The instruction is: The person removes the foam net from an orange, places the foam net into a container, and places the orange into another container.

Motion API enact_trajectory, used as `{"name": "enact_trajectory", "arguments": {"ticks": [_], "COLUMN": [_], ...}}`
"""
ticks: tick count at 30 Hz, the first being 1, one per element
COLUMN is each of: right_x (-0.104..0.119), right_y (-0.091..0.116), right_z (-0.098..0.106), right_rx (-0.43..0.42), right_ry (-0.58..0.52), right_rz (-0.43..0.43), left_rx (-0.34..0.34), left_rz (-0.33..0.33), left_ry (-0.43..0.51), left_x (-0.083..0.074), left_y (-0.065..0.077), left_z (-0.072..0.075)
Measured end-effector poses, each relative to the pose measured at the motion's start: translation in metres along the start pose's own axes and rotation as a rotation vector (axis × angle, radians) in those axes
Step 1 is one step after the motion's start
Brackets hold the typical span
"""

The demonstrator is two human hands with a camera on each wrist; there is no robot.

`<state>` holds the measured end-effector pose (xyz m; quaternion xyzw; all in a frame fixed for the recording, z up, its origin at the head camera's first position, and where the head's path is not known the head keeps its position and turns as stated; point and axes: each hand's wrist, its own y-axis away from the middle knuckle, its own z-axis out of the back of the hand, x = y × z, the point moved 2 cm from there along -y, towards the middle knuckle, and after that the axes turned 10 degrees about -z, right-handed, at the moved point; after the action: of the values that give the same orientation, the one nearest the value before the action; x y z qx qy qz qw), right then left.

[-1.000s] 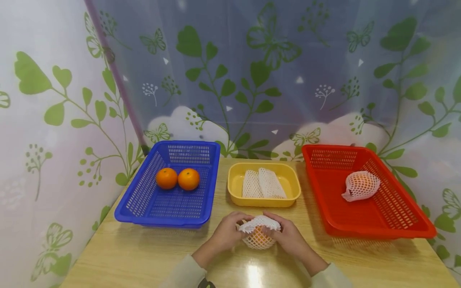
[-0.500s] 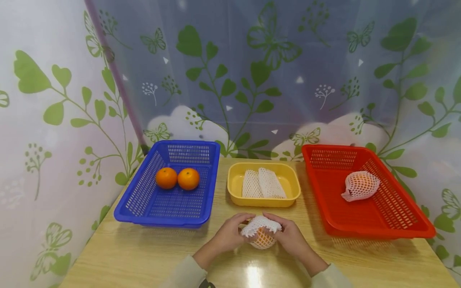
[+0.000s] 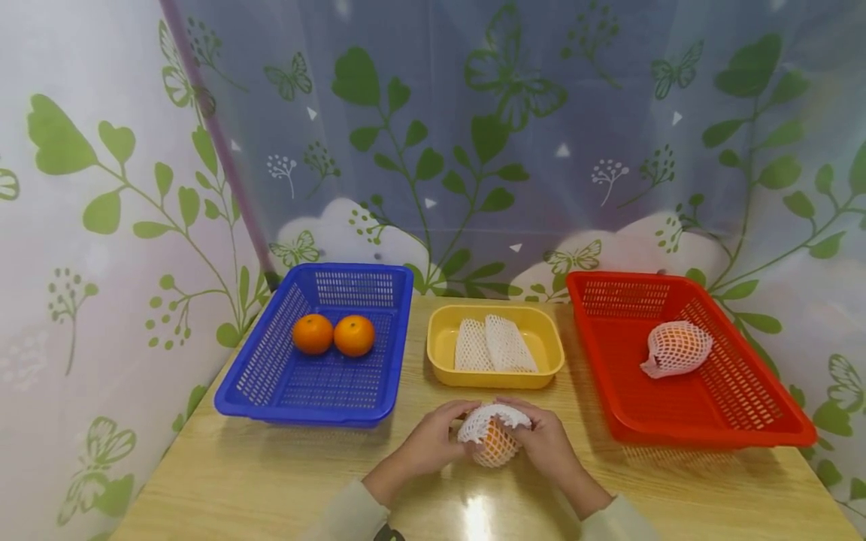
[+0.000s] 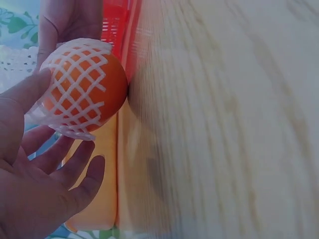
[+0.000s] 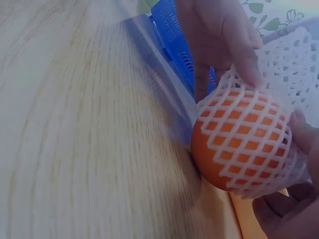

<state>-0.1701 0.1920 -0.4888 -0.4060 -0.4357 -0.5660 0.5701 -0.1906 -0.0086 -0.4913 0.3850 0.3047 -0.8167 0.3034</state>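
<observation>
1. Backdrop (image 3: 433,188) printed with green leaves and butterflies rises behind the wood-grain table (image 3: 216,481).
2. On the table's right side sits a red plastic basket (image 3: 649,409) with slotted walls.
3. At left, tilted a little toward the middle, is a blue plastic basket (image 3: 331,391), also slotted.
4. Between the two, near the back edge, stands a shallow yellow tray (image 3: 497,380).
5. Just in front of that tray, the left hand (image 3: 433,441) holds one side of a white foam net (image 3: 477,422), its thumb on the mesh; the right hand (image 3: 549,445) grips the opposite side.
6. Inside this net is an orange (image 3: 499,443), its underside bare in both wrist views; whether it touches the table, I cannot tell. The net's loose end bunches above it.
7. Two flat spare nets (image 3: 497,346) lie side by side, partly overlapping, in the tray.
8. One fully netted orange (image 3: 679,348) rests in the red basket.
9. Two bare oranges (image 3: 313,334) sit next to each other in the blue basket.
</observation>
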Motion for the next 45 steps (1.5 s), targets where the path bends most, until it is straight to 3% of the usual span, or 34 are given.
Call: {"name": "enact_trajectory", "arguments": {"ticks": [3, 9, 14, 21, 24, 28, 32, 37, 45], "right_x": [-0.001, -0.006, -0.007, -0.009, -0.009, -0.008, -0.007, -0.004, 0.005], "right_y": [0.001, 0.002, 0.002, 0.002, 0.002, 0.003, 0.004, 0.005, 0.007], "right_z": [0.001, -0.001, -0.003, -0.001, -0.001, -0.002, -0.004, -0.004, -0.003], "right_rx": [0.041, 0.202, 0.196, 0.172, 0.162, 0.170, 0.172, 0.151, 0.095], "right_ry": [0.042, 0.070, 0.062, 0.067, 0.059, 0.041, 0.036, 0.055, 0.027], "right_rz": [-0.013, -0.005, -0.001, -0.032, -0.026, 0.008, 0.044, 0.034, -0.076], "left_rx": [-0.015, -0.018, -0.046, -0.168, -0.186, -0.109, -0.019, 0.043, 0.054], "left_rz": [-0.002, 0.032, 0.053, 0.030, 0.033, 0.074, 0.072, 0.054, 0.040], "left_ry": [-0.002, -0.004, -0.022, -0.189, -0.194, -0.086, -0.009, 0.000, -0.037], "left_x": [-0.001, 0.001, 0.001, -0.004, -0.004, -0.002, 0.000, 0.002, 0.001], "left_y": [0.000, 0.000, 0.001, 0.002, 0.001, 0.001, 0.001, 0.001, 0.001], "left_z": [0.000, 0.000, 0.000, 0.002, 0.004, 0.006, 0.009, 0.008, 0.007]}}
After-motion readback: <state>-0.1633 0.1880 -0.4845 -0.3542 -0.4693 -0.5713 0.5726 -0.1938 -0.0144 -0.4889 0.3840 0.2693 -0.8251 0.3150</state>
